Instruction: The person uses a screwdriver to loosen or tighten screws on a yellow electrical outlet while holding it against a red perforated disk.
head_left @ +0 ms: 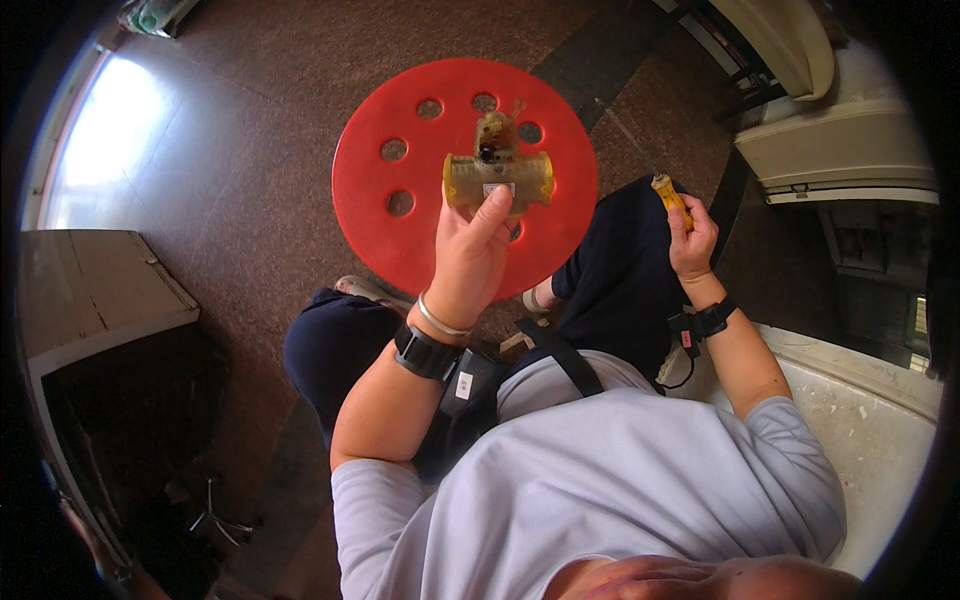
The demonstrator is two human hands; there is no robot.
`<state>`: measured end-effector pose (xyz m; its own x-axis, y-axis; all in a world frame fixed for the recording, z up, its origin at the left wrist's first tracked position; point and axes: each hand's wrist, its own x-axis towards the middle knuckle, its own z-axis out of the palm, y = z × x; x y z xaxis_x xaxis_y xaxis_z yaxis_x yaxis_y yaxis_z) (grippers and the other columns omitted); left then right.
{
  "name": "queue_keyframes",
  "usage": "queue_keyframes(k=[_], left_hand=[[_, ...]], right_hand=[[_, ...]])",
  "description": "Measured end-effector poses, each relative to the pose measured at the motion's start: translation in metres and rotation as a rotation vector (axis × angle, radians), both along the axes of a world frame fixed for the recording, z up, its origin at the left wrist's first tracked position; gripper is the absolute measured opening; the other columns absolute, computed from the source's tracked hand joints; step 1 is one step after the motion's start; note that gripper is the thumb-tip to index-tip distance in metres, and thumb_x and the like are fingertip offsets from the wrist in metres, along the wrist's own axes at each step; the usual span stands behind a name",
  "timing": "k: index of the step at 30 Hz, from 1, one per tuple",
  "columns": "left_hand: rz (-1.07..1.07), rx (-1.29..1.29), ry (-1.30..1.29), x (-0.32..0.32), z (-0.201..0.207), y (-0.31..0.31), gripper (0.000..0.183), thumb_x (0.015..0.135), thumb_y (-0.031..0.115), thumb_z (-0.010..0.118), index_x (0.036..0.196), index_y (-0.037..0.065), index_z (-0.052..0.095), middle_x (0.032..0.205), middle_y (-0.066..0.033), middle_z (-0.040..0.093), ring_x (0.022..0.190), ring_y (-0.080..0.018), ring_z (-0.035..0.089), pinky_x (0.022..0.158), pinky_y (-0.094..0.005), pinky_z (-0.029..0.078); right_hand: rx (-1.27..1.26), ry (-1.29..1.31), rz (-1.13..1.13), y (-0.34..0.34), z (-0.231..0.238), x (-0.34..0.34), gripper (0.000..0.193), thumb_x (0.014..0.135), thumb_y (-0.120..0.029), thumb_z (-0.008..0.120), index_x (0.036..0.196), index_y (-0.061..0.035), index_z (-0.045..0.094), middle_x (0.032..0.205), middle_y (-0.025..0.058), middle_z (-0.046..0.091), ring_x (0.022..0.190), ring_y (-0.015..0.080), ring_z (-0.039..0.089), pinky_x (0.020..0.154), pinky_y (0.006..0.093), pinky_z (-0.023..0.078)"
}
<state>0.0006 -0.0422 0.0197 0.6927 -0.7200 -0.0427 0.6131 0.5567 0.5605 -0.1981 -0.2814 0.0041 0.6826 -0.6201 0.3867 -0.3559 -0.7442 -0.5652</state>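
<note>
A light grey T-shirt [620, 470] fills the bottom of the frame, worn by a seated person in dark trousers [620, 290]. Black bands circle both wrists, and the left also has a pale bangle [440, 318]. The two hands are well apart. Near the centre, the left hand [472, 250] grips a T-shaped, murky translucent fitting [500, 182] with yellow-rimmed ends, its thumb pressed on the front and the stem pointing up the frame. Right of centre, the right hand [694, 240] is closed around a short yellow handle [672, 197], tilted toward the upper left. Behind the fitting, at upper centre, is a round red stool top [360, 165] pierced with holes; whether the fitting touches it cannot be told. Beyond lies a speckled brown floor [270, 150], with a pale cabinet [110, 285] at left and bright glare at upper left.
</note>
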Motion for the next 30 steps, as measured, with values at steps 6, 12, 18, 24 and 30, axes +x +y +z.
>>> queue_keyframes(k=[6, 12, 18, 24, 30], left_hand=[[-0.029, -0.057, 0.001, -0.002, -0.002, -0.002, 0.032, 0.091, 0.015, 0.054, 0.120, 0.003, 0.048, 0.120, -0.0064, 0.056, 0.112, -0.0188, 0.052, 0.098, -0.0371, 0.039], [-0.094, -0.098, 0.057, -0.003, -0.004, -0.001, 0.033, 0.090, 0.016, 0.055, 0.120, 0.004, 0.047, 0.120, -0.0046, 0.056, 0.114, -0.0175, 0.050, 0.099, -0.0356, 0.038], [-0.193, -0.164, 0.154, -0.005, 0.002, 0.000, 0.036, 0.090, 0.017, 0.055, 0.122, 0.006, 0.045, 0.122, -0.0044, 0.054, 0.115, -0.0172, 0.050, 0.097, -0.0342, 0.040], [-0.271, -0.210, 0.212, -0.006, -0.004, -0.001, 0.036, 0.091, 0.019, 0.054, 0.124, 0.006, 0.044, 0.124, -0.0058, 0.053, 0.116, -0.0182, 0.049, 0.096, -0.0348, 0.042], [-0.296, -0.215, 0.249, -0.007, -0.009, -0.001, 0.036, 0.093, 0.021, 0.050, 0.125, 0.005, 0.044, 0.125, -0.0074, 0.052, 0.116, -0.0195, 0.049, 0.098, -0.0355, 0.041]], right_hand=[[-0.016, -0.005, 0.004, 0.000, 0.000, 0.000, 0.027, 0.088, -0.027, 0.058, 0.093, -0.0013, 0.061, 0.079, 0.0113, 0.064, 0.069, 0.0204, 0.062, 0.061, 0.0287, 0.048], [-0.035, -0.008, 0.004, -0.003, -0.004, -0.001, 0.026, 0.087, -0.027, 0.059, 0.093, -0.0016, 0.061, 0.078, 0.0116, 0.063, 0.069, 0.0220, 0.062, 0.062, 0.0299, 0.048], [-0.064, 0.001, 0.002, -0.001, -0.002, 0.000, 0.028, 0.087, -0.028, 0.058, 0.093, -0.0009, 0.060, 0.079, 0.0127, 0.064, 0.069, 0.0237, 0.062, 0.062, 0.0309, 0.048], [-0.052, -0.015, 0.006, -0.001, -0.002, 0.001, 0.029, 0.088, -0.029, 0.058, 0.093, -0.0007, 0.061, 0.078, 0.0126, 0.064, 0.068, 0.0233, 0.062, 0.060, 0.0304, 0.048], [-0.020, 0.017, -0.003, 0.000, -0.001, 0.000, 0.028, 0.087, -0.028, 0.058, 0.093, -0.0006, 0.061, 0.077, 0.0119, 0.063, 0.067, 0.0220, 0.062, 0.060, 0.0297, 0.048]])
